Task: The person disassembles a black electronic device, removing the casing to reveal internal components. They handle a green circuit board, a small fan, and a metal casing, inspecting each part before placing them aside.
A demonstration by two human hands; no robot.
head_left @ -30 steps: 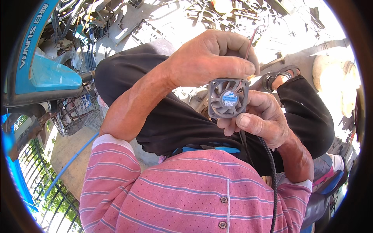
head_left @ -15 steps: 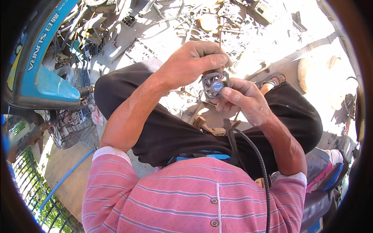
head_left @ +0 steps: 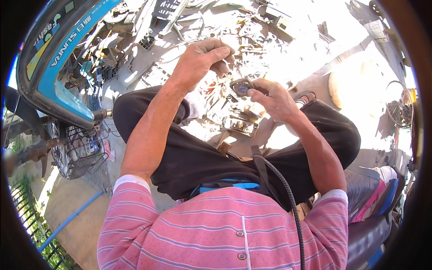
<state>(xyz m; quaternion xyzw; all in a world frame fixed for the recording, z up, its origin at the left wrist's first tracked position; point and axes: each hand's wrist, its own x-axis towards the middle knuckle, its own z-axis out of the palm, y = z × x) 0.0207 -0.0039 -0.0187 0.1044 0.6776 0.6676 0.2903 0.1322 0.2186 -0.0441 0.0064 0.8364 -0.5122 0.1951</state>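
Over striped shirt (head_left: 198, 229), black cord (head_left: 288, 189), lower end cut off by picture edge. Ahead, in right hand (head_left: 276, 100), small dark fan (head_left: 236, 88), tilted, gripped between thumb (head_left: 257, 96) and fingers (head_left: 264, 84); round blue label (head_left: 243, 89) too blurred for reading. Across open gap, left hand (head_left: 200, 58) raised, fingers bent together; cannot tell whether holding anything thin. Leftward, blue panel (head_left: 64, 93) with pale lettering (head_left: 75, 38), cut at top. Farther, scrap pile (head_left: 180, 22) partly lost in glare.
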